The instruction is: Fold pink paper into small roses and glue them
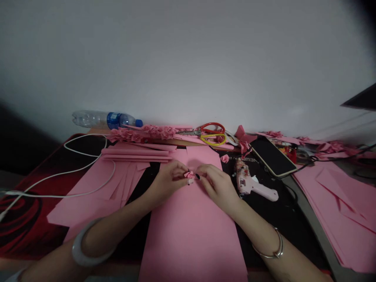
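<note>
Between the fingertips of my left hand [172, 178] is a small pink paper flower [188, 174], pinched by thumb and forefinger. My right hand [216, 184] is closed at its right side, thumb and forefinger together near the petals; whether they grip it or anything else is hidden. Both hands are over a long pink paper sheet [194, 239] that lies lengthwise in front of me. A lone paper rose [225, 158] rests just beyond my right hand. The pink glue gun [255, 186] lies to the right of that hand, its nozzle end stained.
Rolled pink paper tubes [138, 152] and cut sheets [88, 199] lie left, crossed by a white cable [70, 194]. Along the wall are a plastic bottle [100, 118], paper roses [158, 132] and scissors [213, 133]. A phone [273, 156] and stacked pink paper [337, 219] sit right.
</note>
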{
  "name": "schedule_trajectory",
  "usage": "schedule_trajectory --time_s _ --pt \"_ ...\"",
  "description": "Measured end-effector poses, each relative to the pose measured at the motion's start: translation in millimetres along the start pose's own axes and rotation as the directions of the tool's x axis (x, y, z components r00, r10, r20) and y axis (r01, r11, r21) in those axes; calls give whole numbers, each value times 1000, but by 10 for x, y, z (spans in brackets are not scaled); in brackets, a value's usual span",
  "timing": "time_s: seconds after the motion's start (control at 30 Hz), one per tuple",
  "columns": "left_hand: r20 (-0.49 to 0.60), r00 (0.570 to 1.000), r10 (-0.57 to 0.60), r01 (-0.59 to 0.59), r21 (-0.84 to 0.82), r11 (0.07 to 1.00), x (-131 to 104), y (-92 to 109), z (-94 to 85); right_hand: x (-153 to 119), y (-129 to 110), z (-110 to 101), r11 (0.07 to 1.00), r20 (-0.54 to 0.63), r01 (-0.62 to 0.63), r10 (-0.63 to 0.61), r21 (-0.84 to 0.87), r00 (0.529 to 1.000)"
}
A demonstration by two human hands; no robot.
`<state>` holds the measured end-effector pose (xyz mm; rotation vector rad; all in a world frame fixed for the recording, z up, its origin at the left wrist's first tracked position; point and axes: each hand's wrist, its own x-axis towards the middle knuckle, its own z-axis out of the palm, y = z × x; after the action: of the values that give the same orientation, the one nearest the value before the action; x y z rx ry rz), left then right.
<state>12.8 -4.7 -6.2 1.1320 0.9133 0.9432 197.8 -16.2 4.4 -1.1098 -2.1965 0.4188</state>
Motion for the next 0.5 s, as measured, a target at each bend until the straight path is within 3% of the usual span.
schedule_trajectory --time_s 0.1,0.23,0.3,0.43,0.5 --pt "-32 995 -98 92 -153 984 31 57 -35 37 -35 -124 987 -10 -64 63 -148 998" --pt "-41 983 -179 160 -286 945 49 78 -72 105 -24 -403 921 197 -205 280 -332 940" --pt "-29 981 -193 173 -320 932 52 75 -80 99 25 -586 900 238 -255 350 -354 906" --pt "-21 984 -175 157 -350 924 59 63 -86 -43 201 -947 800 107 -384 480 -460 871" --pt "-36 985 -166 143 -349 926 63 60 -85 -154 300 -1065 754 96 -406 522 -517 847"
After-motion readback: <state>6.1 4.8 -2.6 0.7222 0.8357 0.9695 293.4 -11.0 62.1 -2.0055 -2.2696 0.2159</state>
